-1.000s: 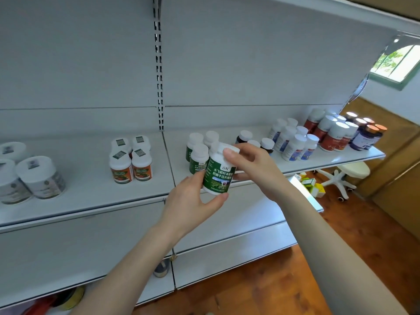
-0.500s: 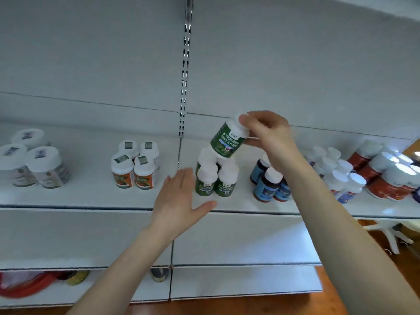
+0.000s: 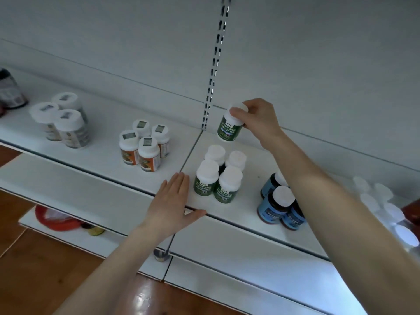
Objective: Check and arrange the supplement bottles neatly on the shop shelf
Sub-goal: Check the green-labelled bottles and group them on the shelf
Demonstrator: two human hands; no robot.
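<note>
I log the right hand (image 3: 256,119) pinching the green-label bottle (image 3: 228,130) by its cap, over the shelf (image 3: 102,137) behind four matching bottles (image 3: 218,176), probably to join them; the left hand (image 3: 170,205) is flat and empty to their near left.

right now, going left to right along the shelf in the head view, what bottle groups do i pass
dark jar, grey-label jars, orange-label bottles, green-label bottles, blue-label bottles, white-capped bottles. held green bottle in the right hand overlaps the green ones, so omitted

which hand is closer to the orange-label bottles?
Left. The left hand is in front and right of the orange-label bottles; the right hand holds a green-label bottle farther right.
</note>
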